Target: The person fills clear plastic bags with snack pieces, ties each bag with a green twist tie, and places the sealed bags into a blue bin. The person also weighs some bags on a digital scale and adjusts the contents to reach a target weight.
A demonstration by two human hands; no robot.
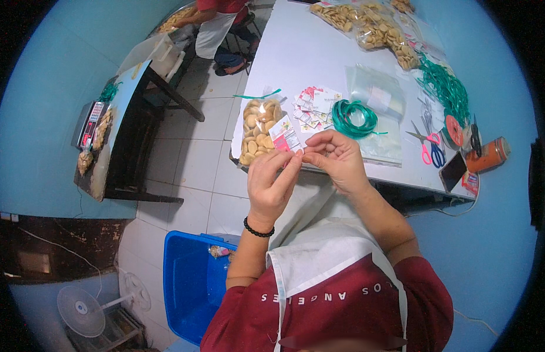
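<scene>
A small white-and-pink card (284,132) is held up between both hands at the table's near edge. My left hand (272,182) pinches its lower edge, and my right hand (340,161) has thumb and forefinger closed on its lower right corner. Just behind the card stands a clear bag of round biscuits (252,138), with a loose green ribbon (255,95) across its top. To its right lie a spread of similar cards (313,105), a coil of green ribbon (351,120) and a stack of clear empty bags (375,91).
The white table (296,41) bears filled bags (372,32), ribbon strands (442,88), scissors (428,144), a phone (453,171) and an orange canister (486,155). A co-worker (217,32) is at the back left. A side table (131,123), blue bin (181,276) and fan (79,308) stand left.
</scene>
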